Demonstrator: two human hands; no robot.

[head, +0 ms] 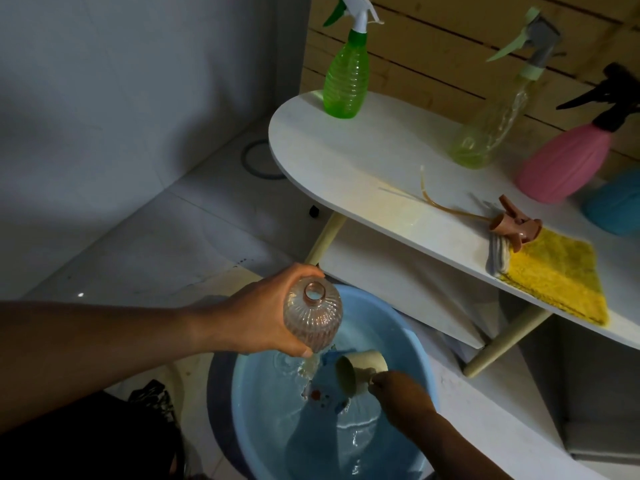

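My left hand (263, 313) grips a clear ribbed pinkish bottle (313, 317) without its sprayer, its open neck facing the camera, held above a light blue basin (398, 327) of water on the floor. Water runs down from under the bottle into the basin. My right hand (401, 393) holds a small beige cup (360, 370) by its handle, tipped on its side over the water, mouth toward the left. A brown spray head (516, 225) with its long tube lies on the white table (346, 157).
On the table stand a green spray bottle (346, 77), a clear yellowish spray bottle (491, 126), a pink spray bottle (564, 161) and a blue one (616, 202). A yellow cloth (557, 275) lies near the table's edge. A lower shelf (398, 282) sits beneath. Grey wall at left.
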